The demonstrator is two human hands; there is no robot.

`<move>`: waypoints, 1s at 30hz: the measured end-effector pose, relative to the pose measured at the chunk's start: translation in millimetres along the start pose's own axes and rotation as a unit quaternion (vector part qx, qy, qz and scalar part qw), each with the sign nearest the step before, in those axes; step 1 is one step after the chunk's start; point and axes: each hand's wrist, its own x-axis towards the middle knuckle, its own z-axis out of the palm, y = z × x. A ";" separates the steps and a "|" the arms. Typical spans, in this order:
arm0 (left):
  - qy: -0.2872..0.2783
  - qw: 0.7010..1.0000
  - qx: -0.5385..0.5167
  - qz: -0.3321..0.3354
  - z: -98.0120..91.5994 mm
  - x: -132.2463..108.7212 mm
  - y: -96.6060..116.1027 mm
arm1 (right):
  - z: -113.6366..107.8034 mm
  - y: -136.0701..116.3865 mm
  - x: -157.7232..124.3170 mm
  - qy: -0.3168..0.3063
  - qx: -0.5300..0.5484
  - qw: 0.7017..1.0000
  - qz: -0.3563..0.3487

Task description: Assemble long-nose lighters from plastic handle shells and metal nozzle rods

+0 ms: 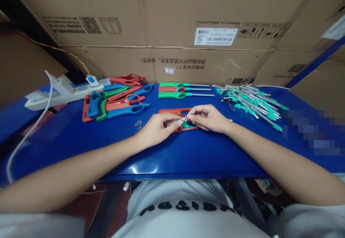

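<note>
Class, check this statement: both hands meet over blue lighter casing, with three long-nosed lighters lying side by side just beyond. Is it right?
Only the colour is wrong: the head view shows red lighter casing there, not blue. The rest stands.

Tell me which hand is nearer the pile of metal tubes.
Right. The right hand is left of the metal tubes; the left hand is farther left, beyond the right.

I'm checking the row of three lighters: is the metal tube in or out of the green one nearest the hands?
In: the metal tube projects from the teal collar at the green handle's end.
</note>
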 end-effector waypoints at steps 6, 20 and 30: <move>-0.004 1.000 -0.005 0.000 0.2 0.5 -1.9 | 1.0 -0.9 0.1 0.006 -0.009 1.000 0.010; -0.009 1.000 0.008 -0.007 2.1 0.2 2.4 | 5.8 1.4 0.1 0.030 -0.045 0.999 0.010; -0.017 1.000 -0.004 0.006 4.5 0.9 4.3 | 9.7 -3.1 -1.4 0.041 -0.062 0.997 0.026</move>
